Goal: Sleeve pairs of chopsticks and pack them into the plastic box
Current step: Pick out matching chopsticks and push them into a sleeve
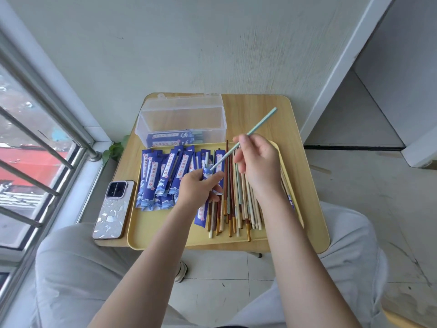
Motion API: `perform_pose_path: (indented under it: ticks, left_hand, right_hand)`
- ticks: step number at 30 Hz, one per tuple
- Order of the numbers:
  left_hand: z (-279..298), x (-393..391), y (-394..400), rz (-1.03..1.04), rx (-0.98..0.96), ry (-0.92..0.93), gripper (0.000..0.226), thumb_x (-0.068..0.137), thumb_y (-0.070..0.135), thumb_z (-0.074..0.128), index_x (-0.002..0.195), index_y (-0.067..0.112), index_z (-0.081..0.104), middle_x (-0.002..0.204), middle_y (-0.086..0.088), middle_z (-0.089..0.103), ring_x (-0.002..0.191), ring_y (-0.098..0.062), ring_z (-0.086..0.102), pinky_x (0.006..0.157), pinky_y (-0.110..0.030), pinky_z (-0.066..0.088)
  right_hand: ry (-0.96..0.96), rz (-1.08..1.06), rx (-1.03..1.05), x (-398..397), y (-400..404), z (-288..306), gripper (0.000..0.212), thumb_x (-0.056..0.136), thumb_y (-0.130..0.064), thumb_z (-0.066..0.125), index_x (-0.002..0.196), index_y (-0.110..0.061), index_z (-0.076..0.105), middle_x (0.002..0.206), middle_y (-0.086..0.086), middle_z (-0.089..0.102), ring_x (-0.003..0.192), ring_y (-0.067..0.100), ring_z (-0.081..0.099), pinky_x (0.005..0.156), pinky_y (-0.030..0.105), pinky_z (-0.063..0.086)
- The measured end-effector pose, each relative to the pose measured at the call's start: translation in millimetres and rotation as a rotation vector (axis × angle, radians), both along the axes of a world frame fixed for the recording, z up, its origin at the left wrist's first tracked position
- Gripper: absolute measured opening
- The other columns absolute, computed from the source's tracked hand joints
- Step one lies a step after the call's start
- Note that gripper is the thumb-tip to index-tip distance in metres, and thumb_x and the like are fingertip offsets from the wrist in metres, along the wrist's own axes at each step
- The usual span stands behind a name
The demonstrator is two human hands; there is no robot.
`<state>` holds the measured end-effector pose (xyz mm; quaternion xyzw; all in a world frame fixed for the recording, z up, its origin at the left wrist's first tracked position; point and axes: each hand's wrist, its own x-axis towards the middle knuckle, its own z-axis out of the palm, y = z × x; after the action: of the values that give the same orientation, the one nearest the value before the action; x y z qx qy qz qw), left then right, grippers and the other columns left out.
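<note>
A phone (pixel 113 209) lies face down at the table's (pixel 260 102) left edge, just beside the yellow tray (pixel 160 235); on the tray's left part lies a heap of blue sleeves (pixel 163 178), each with a white strip of red characters too small to read and a wave pattern at the foot; behind them, on the table, stands the clear box (pixel 181 119), lid up, with a few filled sleeves flat on its floor; the left hand (pixel 199 188) is curled round one sleeve (pixel 207 174), holding it upright-ish over the tray, a pale chopstick already poking from its mouth; the right hand (pixel 256 162) pinches a light blue chopstick (pixel 257 125) between thumb and fingertips, tilted, its lower tip right at the sleeve's mouth, though whether it is inside I cannot tell; under and beside that hand lies a loose pile of chopsticks (pixel 236 209), brown, cream, pale green, some gold-tipped, covering the tray's right half.
</note>
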<state>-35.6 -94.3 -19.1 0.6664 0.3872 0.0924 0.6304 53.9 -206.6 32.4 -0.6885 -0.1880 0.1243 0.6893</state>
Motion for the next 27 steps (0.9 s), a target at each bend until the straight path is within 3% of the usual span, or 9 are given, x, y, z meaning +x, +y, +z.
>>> perform_pose_path:
  ticks: [3, 8, 12, 15, 17, 19, 21, 24, 27]
  left_hand:
    - [-2, -2, 1, -0.025, 0.001, -0.027, 0.030, 0.089, 0.029, 0.076, 0.085, 0.007, 0.057, 0.070, -0.012, 0.073, 0.044, -0.014, 0.059, 0.051, -0.026, 0.051]
    - [-1, -4, 1, -0.061, 0.027, -0.059, 0.029, 0.089, 0.027, 0.076, 0.074, 0.010, 0.059, 0.065, -0.009, 0.072, 0.045, -0.014, 0.059, 0.053, -0.028, 0.052]
    - [4, -4, 0, -0.100, 0.069, -0.077, 0.029, 0.089, 0.029, 0.076, 0.077, 0.007, 0.061, 0.068, -0.010, 0.073, 0.045, -0.014, 0.060, 0.052, -0.026, 0.051]
    - [7, -4, 1, -0.111, 0.119, -0.075, 0.030, 0.090, 0.029, 0.074, 0.073, 0.009, 0.059, 0.060, -0.007, 0.070, 0.041, -0.011, 0.057, 0.048, -0.025, 0.048]
    - [7, -4, 2, -0.096, 0.155, -0.052, 0.038, 0.090, 0.030, 0.074, 0.068, 0.010, 0.051, 0.050, -0.004, 0.061, 0.035, -0.008, 0.050, 0.043, -0.020, 0.041]
    - [7, -5, 3, -0.092, 0.183, -0.040, 0.042, 0.089, 0.032, 0.075, 0.070, 0.009, 0.045, 0.050, -0.006, 0.054, 0.035, -0.011, 0.047, 0.042, -0.021, 0.040]
    - [7, -3, 4, -0.096, 0.206, -0.041, 0.044, 0.088, 0.032, 0.076, 0.069, 0.010, 0.043, 0.056, -0.011, 0.050, 0.044, -0.019, 0.047, 0.049, -0.028, 0.041]
    - [9, 0, 6, -0.100, 0.216, -0.046, 0.045, 0.088, 0.031, 0.076, 0.063, 0.015, 0.042, 0.059, -0.010, 0.044, 0.054, -0.021, 0.041, 0.055, -0.034, 0.037]
    - [13, 2, 8, -0.089, 0.236, -0.049, 0.046, 0.086, 0.035, 0.076, 0.066, 0.014, 0.041, 0.059, -0.009, 0.039, 0.054, -0.019, 0.036, 0.055, -0.032, 0.032]
  right_hand:
    - [-0.074, -0.054, -0.032, -1, 7, 6, 0.024, 0.106, -0.022, 0.048, 0.096, -0.008, 0.065, 0.061, -0.002, 0.057, 0.048, 0.005, 0.048, 0.048, 0.019, 0.040]
    - [-0.170, -0.049, -0.114, -3, 17, 5, 0.025, 0.106, -0.025, 0.047, 0.093, -0.013, 0.064, 0.062, -0.002, 0.058, 0.050, 0.006, 0.050, 0.057, 0.026, 0.043]
    - [-0.145, 0.095, -0.276, -4, 20, 1, 0.022, 0.104, -0.028, 0.052, 0.095, -0.013, 0.065, 0.068, 0.001, 0.062, 0.052, 0.006, 0.052, 0.058, 0.028, 0.043]
    - [-0.197, 0.178, -0.522, -5, 20, 2, 0.035, 0.099, -0.042, 0.058, 0.125, -0.019, 0.059, 0.087, 0.002, 0.066, 0.073, 0.009, 0.061, 0.062, 0.023, 0.043]
    - [-0.266, 0.108, -0.494, -4, 18, 3, 0.054, 0.099, -0.042, 0.058, 0.146, -0.021, 0.041, 0.094, 0.003, 0.065, 0.082, 0.015, 0.064, 0.067, 0.021, 0.046]
    - [-0.345, 0.087, -0.425, -3, 19, 3, 0.059, 0.101, -0.035, 0.056, 0.153, -0.024, 0.031, 0.097, -0.003, 0.065, 0.080, 0.016, 0.065, 0.072, 0.027, 0.050]
    - [-0.387, 0.110, -0.423, -1, 22, 2, 0.052, 0.103, -0.029, 0.052, 0.152, -0.028, 0.035, 0.103, -0.009, 0.064, 0.081, 0.015, 0.066, 0.076, 0.032, 0.052]
    - [-0.403, 0.122, -0.437, 1, 27, 1, 0.035, 0.104, -0.025, 0.049, 0.139, -0.027, 0.054, 0.107, -0.007, 0.067, 0.090, 0.016, 0.068, 0.080, 0.033, 0.054]
    - [-0.447, 0.084, -0.458, 2, 28, 0, 0.021, 0.103, -0.028, 0.054, 0.116, -0.021, 0.069, 0.092, -0.010, 0.067, 0.077, 0.010, 0.066, 0.064, 0.019, 0.046]
